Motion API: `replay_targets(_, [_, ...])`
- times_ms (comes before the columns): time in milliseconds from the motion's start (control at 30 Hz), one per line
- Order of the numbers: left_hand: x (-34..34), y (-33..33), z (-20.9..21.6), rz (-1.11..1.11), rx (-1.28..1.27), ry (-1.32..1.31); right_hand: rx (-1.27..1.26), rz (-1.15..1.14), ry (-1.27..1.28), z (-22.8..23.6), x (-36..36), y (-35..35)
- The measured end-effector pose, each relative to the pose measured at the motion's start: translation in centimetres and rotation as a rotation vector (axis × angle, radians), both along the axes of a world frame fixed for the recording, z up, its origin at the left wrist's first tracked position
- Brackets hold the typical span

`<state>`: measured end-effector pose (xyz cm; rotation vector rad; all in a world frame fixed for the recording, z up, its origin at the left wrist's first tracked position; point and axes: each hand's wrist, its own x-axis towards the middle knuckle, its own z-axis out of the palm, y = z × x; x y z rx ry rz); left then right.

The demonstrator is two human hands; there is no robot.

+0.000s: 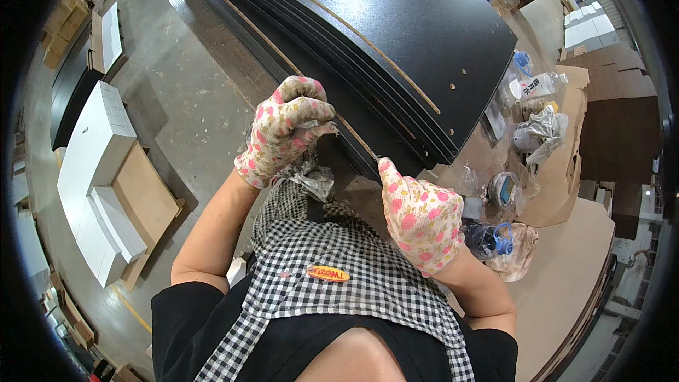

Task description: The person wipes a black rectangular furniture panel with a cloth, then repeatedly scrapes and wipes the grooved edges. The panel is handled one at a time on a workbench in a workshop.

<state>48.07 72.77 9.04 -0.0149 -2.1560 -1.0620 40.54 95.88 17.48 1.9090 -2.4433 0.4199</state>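
Both my hands wear white gloves with a pink floral print. My left hand point(290, 124) is closed above the near edge of a black panel, its fingers curled; a small whitish scrap shows at the fingertips, and I cannot make out what it is. My right hand point(422, 219) is closed too, with the index finger reaching to the near corner of the same black panel point(283, 78). A narrow brown groove point(357, 136) runs along that panel between my hands. Crumpled clear plastic point(315, 177) hangs below my left hand, against my checkered apron point(353, 240).
Beyond my hands rises a stack of glossy black boards point(396, 21) with small holes. To the right, bottles point(541, 85), a cloth point(548, 131), a tape roll point(503, 189) and a blue-capped jug point(488, 240) crowd brown board. White panels point(95, 170) stand on the left floor.
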Motion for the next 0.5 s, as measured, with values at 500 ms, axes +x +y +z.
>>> replay_targets(500, [-0.1,-0.4,0.4,-0.038,-0.004,0.012,0.237,0.184,0.265,0.4,-0.3,1.4])
